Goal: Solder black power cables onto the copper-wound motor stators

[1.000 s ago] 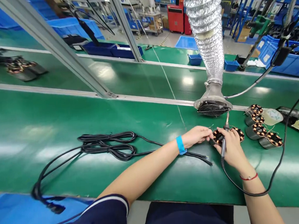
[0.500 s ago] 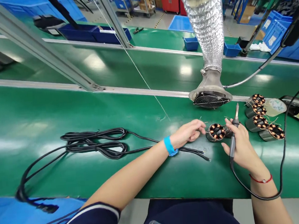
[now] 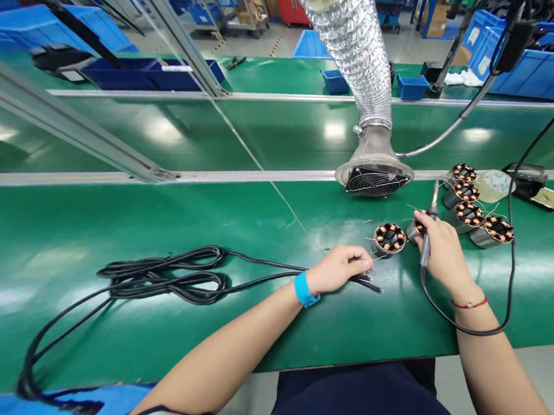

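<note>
My right hand (image 3: pixel 442 251) is wrapped around a soldering iron (image 3: pixel 425 247), its tip pointing up and away from me. Behind the iron, partly covered by it, stands a small motor stator (image 3: pixel 412 230). Left of that is another stator (image 3: pixel 389 240) with copper windings and loose wire ends. My left hand (image 3: pixel 340 268), with a blue wristband, has its fingers curled together just left of this stator, over the stripped ends of the black cables (image 3: pixel 372 285). Whatever its fingertips hold is too small to make out.
Several stators (image 3: pixel 469 215) stand at the right beside a round pale pad (image 3: pixel 494 184) and a black holder (image 3: pixel 527 181). A fume extractor hood (image 3: pixel 374 171) hangs over the bench. Coiled black cables (image 3: pixel 162 277) lie left. A thin wire (image 3: pixel 254 158) hangs down.
My left hand has moved from the stator's wires down towards the cable ends, its fingers closing. My right hand has drawn its fingers in around the soldering iron. The view has shifted slightly.
</note>
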The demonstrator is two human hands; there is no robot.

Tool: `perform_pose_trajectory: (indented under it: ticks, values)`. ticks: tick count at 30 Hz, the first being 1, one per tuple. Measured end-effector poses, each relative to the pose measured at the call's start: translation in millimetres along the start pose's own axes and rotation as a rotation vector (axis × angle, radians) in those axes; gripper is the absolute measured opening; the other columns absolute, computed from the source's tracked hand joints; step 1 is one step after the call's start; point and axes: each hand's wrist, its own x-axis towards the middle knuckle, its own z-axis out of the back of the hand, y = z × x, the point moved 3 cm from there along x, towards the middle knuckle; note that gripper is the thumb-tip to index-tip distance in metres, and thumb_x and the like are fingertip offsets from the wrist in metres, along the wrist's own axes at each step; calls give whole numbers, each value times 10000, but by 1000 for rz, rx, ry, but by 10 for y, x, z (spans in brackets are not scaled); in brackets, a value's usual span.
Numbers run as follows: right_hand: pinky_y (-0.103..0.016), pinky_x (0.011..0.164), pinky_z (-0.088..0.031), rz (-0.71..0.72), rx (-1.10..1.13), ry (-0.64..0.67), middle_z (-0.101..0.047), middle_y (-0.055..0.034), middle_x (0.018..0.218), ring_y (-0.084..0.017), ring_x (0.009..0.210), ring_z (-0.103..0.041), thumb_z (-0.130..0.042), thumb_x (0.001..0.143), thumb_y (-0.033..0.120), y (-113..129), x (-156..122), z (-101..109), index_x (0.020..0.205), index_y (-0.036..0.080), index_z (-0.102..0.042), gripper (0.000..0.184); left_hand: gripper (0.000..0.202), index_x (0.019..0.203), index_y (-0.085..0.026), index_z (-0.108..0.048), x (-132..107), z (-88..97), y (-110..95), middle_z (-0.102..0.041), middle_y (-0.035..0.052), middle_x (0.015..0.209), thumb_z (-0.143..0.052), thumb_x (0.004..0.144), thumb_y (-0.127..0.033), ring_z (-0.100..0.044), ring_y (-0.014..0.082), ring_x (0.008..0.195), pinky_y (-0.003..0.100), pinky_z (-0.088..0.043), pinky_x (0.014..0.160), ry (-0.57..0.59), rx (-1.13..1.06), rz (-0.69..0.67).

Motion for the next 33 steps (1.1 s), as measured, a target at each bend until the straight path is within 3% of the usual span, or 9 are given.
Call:
perform_pose_trajectory:
  ticks: [4, 8, 12, 17, 20, 23, 27, 30, 33]
  values:
    - [-563, 989, -435, -77, -34, -46, -602, -179, 1258, -343, 1130, -575, -461, 873, 170, -24, -17, 101, 1350, 149, -469, 478, 336, 817, -129, -665, -85, 79, -48, -597, 16, 702, -620, 801, -461, -486, 115, 654, 235, -375, 653, 47, -102, 21]
    - [-569, 1069, -411, 3, 132, -42, -489, -151, 1439, -340, 1302, -482, -525, 864, 223, 252, -133, 174, 1428, 209, -369, 585, 332, 847, -129, -681, -125, 114, -68, -586, 10, 705, -625, 802, -454, -471, 113, 665, 228, -349, 647, -28, -121, 33]
    - [-495, 1090, -445, 88, 320, 46, -435, -133, 1500, -288, 1364, -455, -561, 900, 302, 582, -203, 30, 1466, 232, -296, 628, 380, 811, -111, -690, -70, 11, -98, -569, 11, 675, -651, 767, -486, -382, 81, 571, 220, -252, 545, 14, -269, 62]
    - [-514, 1039, -488, 32, 368, 41, -485, -152, 1447, -305, 1321, -494, -559, 918, 334, 577, -166, -226, 1468, 232, -301, 616, 425, 793, -96, -680, 25, -116, -219, -607, 42, 727, -661, 770, -520, -374, 73, 565, 225, -246, 530, 115, -355, 34]
    - [-539, 1024, -490, 71, 389, 12, -517, -142, 1410, -311, 1277, -518, -583, 906, 317, 521, -138, -239, 1406, 245, -380, 544, 347, 941, -104, -665, -26, -20, -249, -616, 41, 777, -579, 861, -430, -487, 107, 666, 227, -380, 624, 130, -195, -26]
    - [-547, 1039, -475, 104, 429, 22, -541, -137, 1374, -305, 1269, -522, -611, 887, 291, 489, -117, -185, 1360, 251, -412, 514, 301, 1144, -152, -595, -151, 164, -208, -616, 31, 884, -562, 871, -275, -549, 136, 753, 257, -443, 713, 55, 258, -6]
    - [-537, 1070, -448, 118, 478, 93, -522, -136, 1395, -286, 1302, -504, -605, 884, 247, 430, -109, -109, 1365, 258, -400, 523, 168, 1000, -173, -620, -271, 228, -131, -611, 64, 1031, -584, 837, -173, -590, 192, 875, 289, -443, 766, 112, 843, 50]
    - [-538, 1119, -398, 119, 529, 146, -484, -130, 1442, -275, 1359, -457, -583, 875, 208, 391, -138, -31, 1396, 264, -372, 565, 65, 863, -171, -600, -289, 187, -139, -622, 39, 911, -568, 824, -129, -576, 176, 813, 266, -412, 709, 131, 845, 45]
    - [-540, 1159, -341, 79, 596, 104, -506, -111, 1437, -265, 1404, -409, -551, 874, 178, 430, -198, 93, 1402, 271, -370, 566, 9, 818, -166, -586, -307, 196, -243, -569, -7, 743, -583, 826, -166, -508, 130, 675, 239, -369, 637, 57, 621, 24]
